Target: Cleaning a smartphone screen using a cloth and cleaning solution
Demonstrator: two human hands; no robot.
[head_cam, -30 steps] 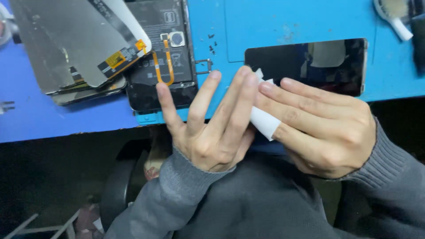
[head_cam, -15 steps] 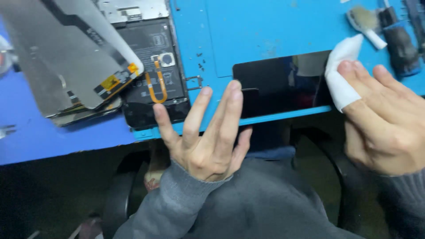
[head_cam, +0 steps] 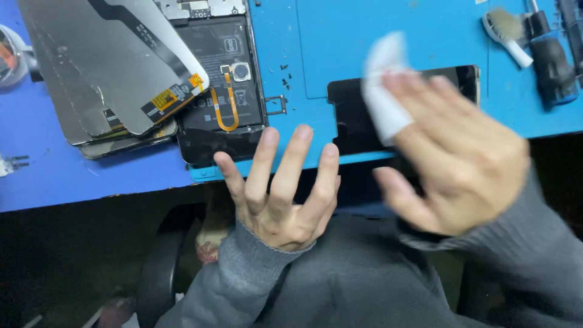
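Black glass panel (head_cam: 358,118) lies flat on the blue mat (head_cam: 388,36), just right of the opened phone (head_cam: 221,79). Thin, slick, brittle by the look: best held by the edges. Right hand (head_cam: 452,158), blurred, pinches a soft white wipe (head_cam: 382,91) over it. Left hand (head_cam: 279,194) splayed open, empty, fingertips at the mat's near edge.

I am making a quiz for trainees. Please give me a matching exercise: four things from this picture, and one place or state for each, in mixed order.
Things:
1. white wipe
2. brush
3. opened phone
4. left hand

Places or states:
a. top right of the mat
b. fingers spread, holding nothing
c. held in the right hand over the black screen
d. back cover off, orange cable visible

Pairs: 1-c, 2-a, 3-d, 4-b
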